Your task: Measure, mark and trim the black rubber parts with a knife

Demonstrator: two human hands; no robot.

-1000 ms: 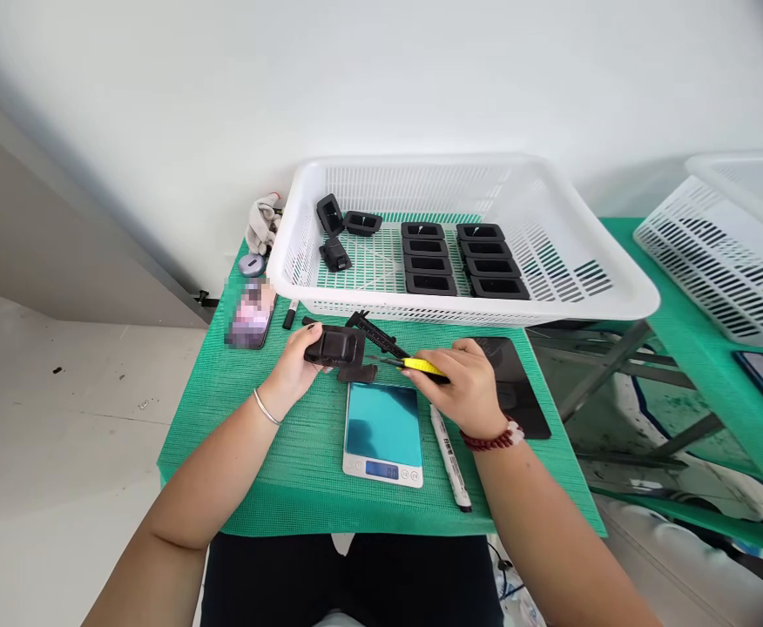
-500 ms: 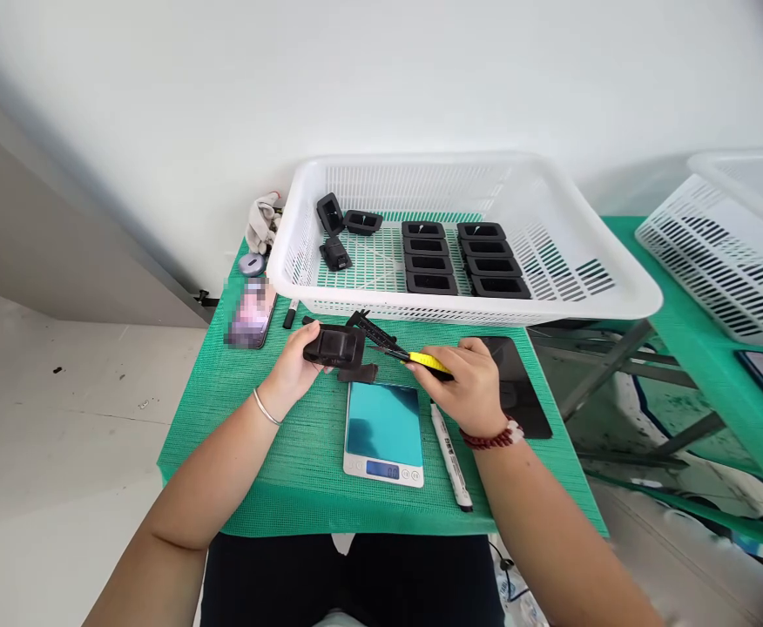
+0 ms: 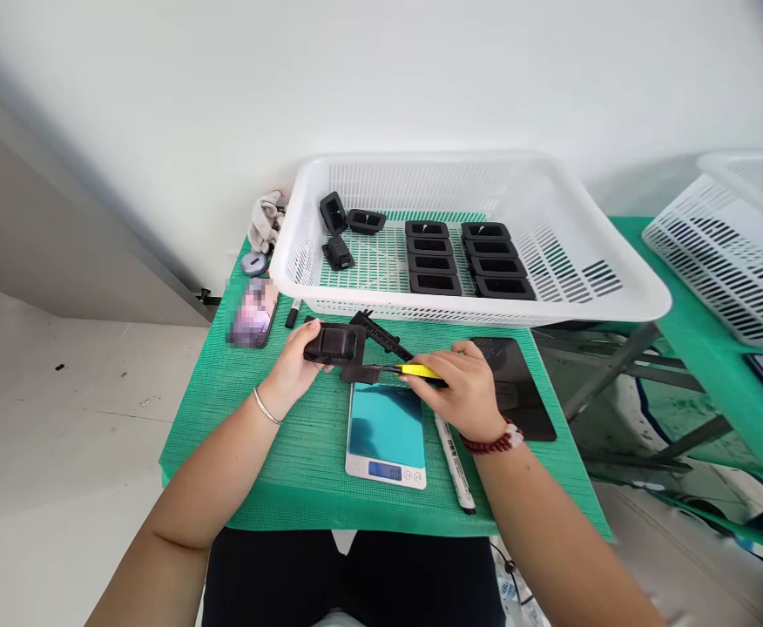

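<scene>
My left hand (image 3: 293,366) grips a black plastic part (image 3: 334,344) just above the green mat. My right hand (image 3: 463,392) is closed round a yellow-handled knife (image 3: 414,371), whose tip points left at the part's lower right edge. A small black flat piece (image 3: 359,374) lies right under the knife tip. A black caliper (image 3: 381,335) rests on the mat behind the knife. Below both hands sits a small digital scale (image 3: 386,434) with a blue top.
A white basket (image 3: 617,292) behind holds several black parts in rows. A marker pen (image 3: 455,466) lies right of the scale, a dark tablet (image 3: 518,383) beyond it. A phone (image 3: 252,312), a glove (image 3: 264,222) and a second basket (image 3: 734,252) lie at the sides.
The knife in my right hand has dipped and slid left, its tip now down at the small flat piece. My left hand and the part have barely moved.
</scene>
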